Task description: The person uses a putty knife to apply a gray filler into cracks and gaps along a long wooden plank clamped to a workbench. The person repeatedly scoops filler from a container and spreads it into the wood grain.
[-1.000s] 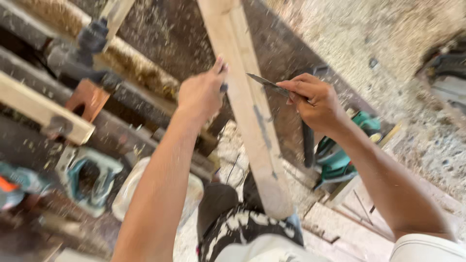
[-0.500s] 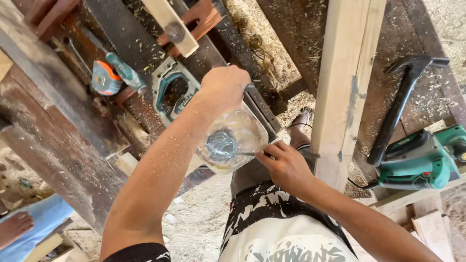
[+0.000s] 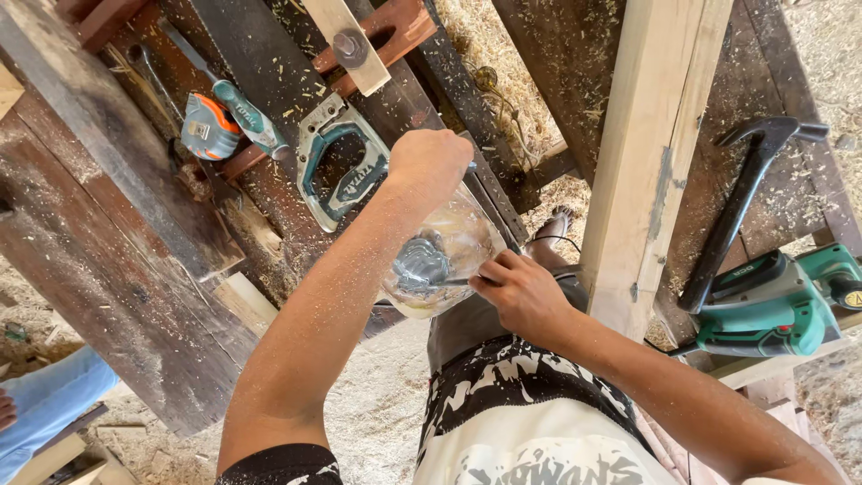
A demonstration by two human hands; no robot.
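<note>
Head view, looking down over a dark wooden work surface [image 3: 135, 260] dusted with sawdust. Left hand [image 3: 429, 163] closed in a fist-like grip around the top of a clear plastic bag [image 3: 449, 260] (holding a grey clump, contents hard to make out), hanging above the lap. Right hand [image 3: 523, 292] just beside the bag, fingers pinching a thin dark nail [image 3: 453, 282] poking in. Nearby: pale wooden plank [image 3: 660, 135], black hammer [image 3: 741, 207], green power tool [image 3: 777, 305], saw handle [image 3: 337, 166], tape measure [image 3: 208, 127].
</note>
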